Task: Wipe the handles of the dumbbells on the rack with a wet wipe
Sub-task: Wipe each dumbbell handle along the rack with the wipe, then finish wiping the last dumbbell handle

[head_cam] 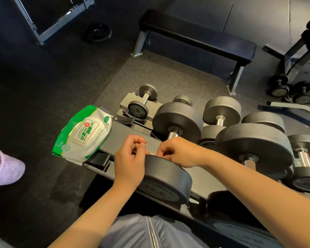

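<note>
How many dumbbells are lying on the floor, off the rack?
2, side by side at far right: the left dumbbell and the right dumbbell. Others may be out of view.

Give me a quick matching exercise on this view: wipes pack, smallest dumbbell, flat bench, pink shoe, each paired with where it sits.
Things:
1. wipes pack
2. smallest dumbbell
3. flat bench
4. pink shoe

Places:
A. on the floor at the far left edge of the view
B. lying on the left end of the rack's top shelf
C. standing on the floor beyond the rack
D. in a cradle on the far side of the rack, left of the bigger dumbbells

Pairs: 1-B, 2-D, 3-C, 4-A
</note>
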